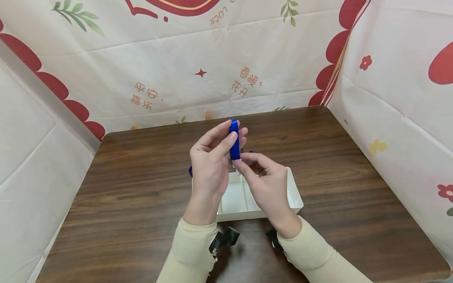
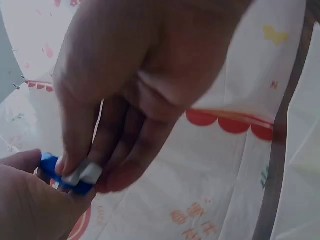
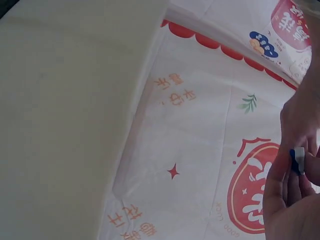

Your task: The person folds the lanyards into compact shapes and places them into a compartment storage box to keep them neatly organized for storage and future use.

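A blue ribbon (image 1: 234, 147), glossy and looped over at the top, stands upright between both hands over a white tray. Its upper part is pinched between the thumb and fingers of my left hand (image 1: 209, 169). At the lower end, my right hand (image 1: 270, 182) pinches it beside a small white piece (image 1: 238, 169). The left wrist view shows the ribbon (image 2: 48, 162) and white piece (image 2: 90, 173) close up among the fingertips. Only a small part of the ribbon (image 3: 293, 162) shows in the right wrist view, at the right edge.
Below the hands, the white divided tray (image 1: 244, 215) sits on the brown wooden table (image 1: 141, 196), partly covered by the arms. Bits of dark blue material (image 1: 190, 171) peek out behind the left hand. Patterned cloth (image 1: 170, 63) hangs around the back and sides.
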Available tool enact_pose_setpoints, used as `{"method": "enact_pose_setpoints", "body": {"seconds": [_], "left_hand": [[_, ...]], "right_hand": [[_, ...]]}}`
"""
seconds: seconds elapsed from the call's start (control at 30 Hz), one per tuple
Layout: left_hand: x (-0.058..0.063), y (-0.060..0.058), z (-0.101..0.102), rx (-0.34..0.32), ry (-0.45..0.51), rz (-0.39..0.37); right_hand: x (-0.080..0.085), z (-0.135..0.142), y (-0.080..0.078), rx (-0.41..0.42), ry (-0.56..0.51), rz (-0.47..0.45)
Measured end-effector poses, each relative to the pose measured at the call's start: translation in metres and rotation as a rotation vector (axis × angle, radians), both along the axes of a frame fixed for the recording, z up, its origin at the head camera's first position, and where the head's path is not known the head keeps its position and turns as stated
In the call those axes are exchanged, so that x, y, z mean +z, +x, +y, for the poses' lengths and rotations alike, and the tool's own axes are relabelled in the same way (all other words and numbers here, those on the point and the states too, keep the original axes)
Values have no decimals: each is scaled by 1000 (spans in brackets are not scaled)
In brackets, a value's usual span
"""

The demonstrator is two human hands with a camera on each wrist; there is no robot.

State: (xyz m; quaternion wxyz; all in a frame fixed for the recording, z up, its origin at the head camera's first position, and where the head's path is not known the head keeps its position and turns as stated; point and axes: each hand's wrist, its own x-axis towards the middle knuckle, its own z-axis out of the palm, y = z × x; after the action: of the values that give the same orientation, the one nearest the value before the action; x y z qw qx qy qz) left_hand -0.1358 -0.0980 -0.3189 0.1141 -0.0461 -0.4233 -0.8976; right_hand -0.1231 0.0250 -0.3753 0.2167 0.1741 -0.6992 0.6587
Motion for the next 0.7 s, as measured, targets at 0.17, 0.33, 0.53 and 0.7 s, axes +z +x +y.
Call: {"method": "enact_pose_setpoints", "body": {"seconds": [0.17,0.33,0.53,0.7], "left_hand": [[0,0,6,7,105,-22],[-1,2,7,39,88,-2],[-2,2,9,55,92,4],[-2,1,11,74,137,-12]], "right_hand": [[-3,-4,1,-42,38,93],[-5,-4,1,-100,90,111],[-8,-5,-1,-120,99,138],[-11,-6,-2,-144,99,172]]}}
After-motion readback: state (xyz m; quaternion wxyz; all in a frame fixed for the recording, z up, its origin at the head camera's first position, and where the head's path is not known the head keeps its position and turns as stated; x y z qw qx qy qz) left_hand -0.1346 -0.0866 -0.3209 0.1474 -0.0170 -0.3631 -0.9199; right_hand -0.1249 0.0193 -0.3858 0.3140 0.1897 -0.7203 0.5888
